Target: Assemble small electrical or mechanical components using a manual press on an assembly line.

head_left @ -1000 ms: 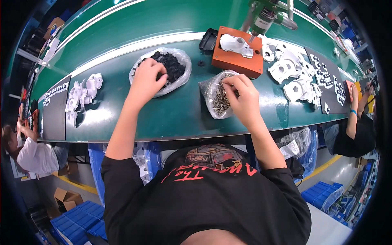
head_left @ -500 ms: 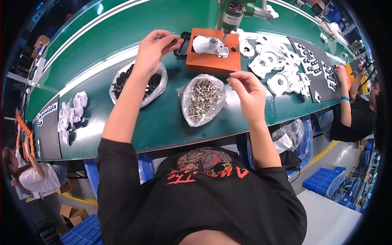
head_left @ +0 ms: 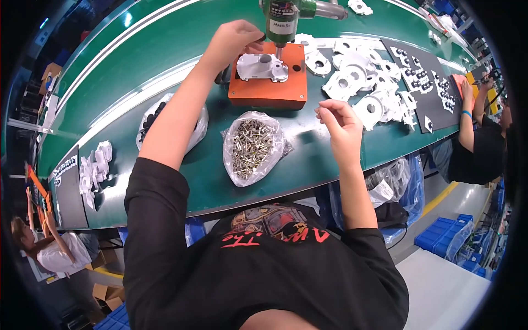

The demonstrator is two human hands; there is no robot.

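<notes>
A: White plastic part (head_left: 263, 67) sits on top of the orange block (head_left: 268, 87), on the green bench (head_left: 165, 66), just under the tip of the green screwdriver (head_left: 281, 19) hanging above it.

B: Left hand?

A: Left hand (head_left: 235, 41) is up at the screwdriver body, fingers (head_left: 254, 37) curled against its left side. Part lies just below and right of those fingers, not touched by them. Can't tell if they're pinching anything, too small.

B: Right hand?

A: Right hand (head_left: 340, 122) hovers over the bench front edge, right of the block and well apart from the part. Thumb and forefinger are pinched close together, other fingers loosely bent. Could be a screw in the pinch, can't confirm.

B: What's near it?

A: Clear bag of screws (head_left: 252, 147) lies open just left of the right hand, in front of the block. Another bag with black parts (head_left: 159, 118) sits further left, partly hidden by the left forearm.

B: Rest of the bench?

A: Pile of white plastic pieces (head_left: 363, 88) right of the block, then a black mat with small white bits (head_left: 423, 77). More white pieces (head_left: 93, 168) at the far left. Another person's arm (head_left: 468, 113) reaches onto the bench at the far right.
</notes>
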